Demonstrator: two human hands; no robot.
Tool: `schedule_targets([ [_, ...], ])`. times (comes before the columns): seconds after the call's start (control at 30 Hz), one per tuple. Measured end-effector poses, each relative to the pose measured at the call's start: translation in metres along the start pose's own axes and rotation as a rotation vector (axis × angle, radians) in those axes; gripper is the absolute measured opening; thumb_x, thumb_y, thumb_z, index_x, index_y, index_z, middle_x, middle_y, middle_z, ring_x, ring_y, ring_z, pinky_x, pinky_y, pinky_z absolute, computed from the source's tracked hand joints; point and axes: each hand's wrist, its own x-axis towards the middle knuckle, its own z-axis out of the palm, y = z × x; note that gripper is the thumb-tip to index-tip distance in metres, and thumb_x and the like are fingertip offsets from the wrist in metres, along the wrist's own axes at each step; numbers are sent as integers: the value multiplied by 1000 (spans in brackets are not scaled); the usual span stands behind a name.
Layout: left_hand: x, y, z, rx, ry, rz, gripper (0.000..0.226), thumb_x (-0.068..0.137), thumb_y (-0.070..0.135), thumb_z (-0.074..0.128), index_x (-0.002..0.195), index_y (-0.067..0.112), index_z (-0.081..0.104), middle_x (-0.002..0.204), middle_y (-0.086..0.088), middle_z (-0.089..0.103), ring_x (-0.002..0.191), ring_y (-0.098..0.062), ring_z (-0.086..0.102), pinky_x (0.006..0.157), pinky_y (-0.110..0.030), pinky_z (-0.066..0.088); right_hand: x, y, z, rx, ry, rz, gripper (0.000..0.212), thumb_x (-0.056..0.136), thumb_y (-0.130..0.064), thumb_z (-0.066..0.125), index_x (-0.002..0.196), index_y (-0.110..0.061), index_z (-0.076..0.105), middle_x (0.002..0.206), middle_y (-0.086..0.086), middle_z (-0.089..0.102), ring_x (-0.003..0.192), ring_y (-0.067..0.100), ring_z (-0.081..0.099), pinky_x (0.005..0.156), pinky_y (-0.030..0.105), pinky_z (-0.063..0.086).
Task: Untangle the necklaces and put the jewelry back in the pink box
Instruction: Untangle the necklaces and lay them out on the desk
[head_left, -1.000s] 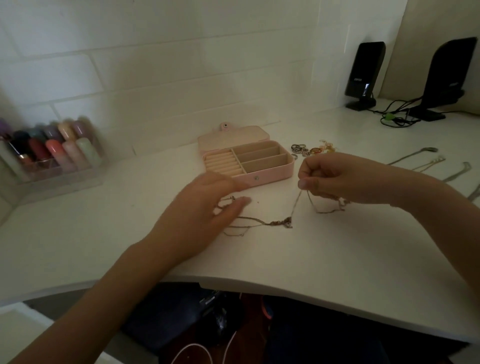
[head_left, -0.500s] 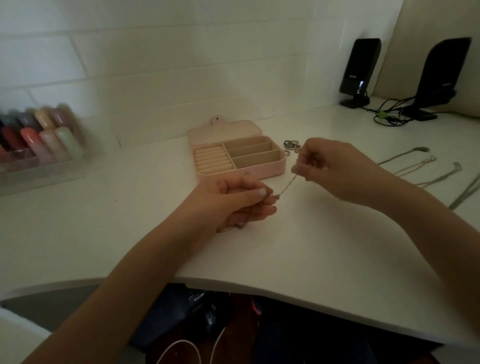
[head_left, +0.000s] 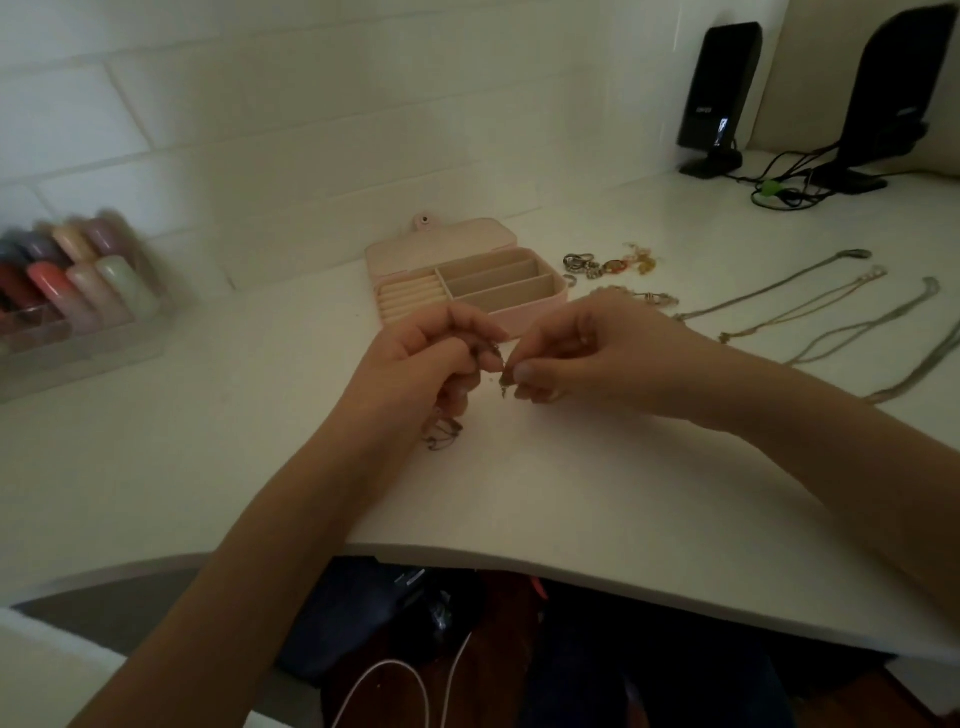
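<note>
Both the left hand and the right hand pinch the tangled chain near the desk's middle, while untangled necklaces wait by the right edge and the pink box stands open, unfilled.

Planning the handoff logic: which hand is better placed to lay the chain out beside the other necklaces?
Right. The right hand pinches the chain end and sits nearer the laid-out necklaces. The left hand holds the bunched remainder.
</note>
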Motion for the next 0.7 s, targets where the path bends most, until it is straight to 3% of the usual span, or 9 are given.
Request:
schedule_targets([
  [0.13,1,-2,1,105,50,22,33,76,-10,42,78,13,64,58,4,57,48,-6,36,43,-15,29,1,-3,-1,112,-3,82,8,89,-12,62,86,-13,69,78,1,73,69,7,66,69,19,54],
  [0.23,2,-4,0,174,51,21,24,66,10,46,79,15,66,49,12,51,44,-3,35,42,-14,29,2,-5,-4,223,22,130,14,93,-13,55,83,-14,64,77,0,72,71,10,66,71,25,55],
  [0.3,1,-6,1,254,66,63,12,76,18,57,81,20,68,48,14,50,45,-2,38,47,-15,33,2,-6,-5,283,7,134,15,94,-12,52,83,-13,63,78,2,71,71,12,65,72,27,53],
  [0.33,0,-6,1,289,81,92,5,81,22,65,82,21,69,50,11,52,48,-4,42,51,-18,36,1,-7,-5,311,2,133,15,94,-12,52,83,-13,63,77,2,70,70,12,64,71,27,52],
  [0.43,-1,-9,0,328,101,148,13,81,32,68,85,21,72,67,-13,64,60,-14,51,62,-25,43,0,-7,-7,401,-7,137,14,93,-12,54,81,-13,61,76,1,68,69,12,64,68,24,52],
  [0.5,-1,-8,-1,320,98,151,12,81,29,69,85,18,72,73,-21,64,62,-17,50,63,-26,42,1,-8,-6,449,-5,155,17,93,-10,52,78,-13,60,74,1,68,68,13,64,65,22,52],
  [0.57,0,-9,0,342,94,147,4,81,21,70,79,18,71,61,-19,53,58,-19,43,58,-24,38,2,-9,-5,551,18,200,21,93,-8,46,74,-12,56,70,2,65,66,14,64,60,22,53],
  [0.7,2,-10,2,334,120,129,17,80,12,65,65,22,63,60,-14,50,56,-17,40,56,-20,37,2,-10,-13,812,78,250,22,89,-12,39,69,-12,47,67,4,61,64,17,62,61,26,54],
])
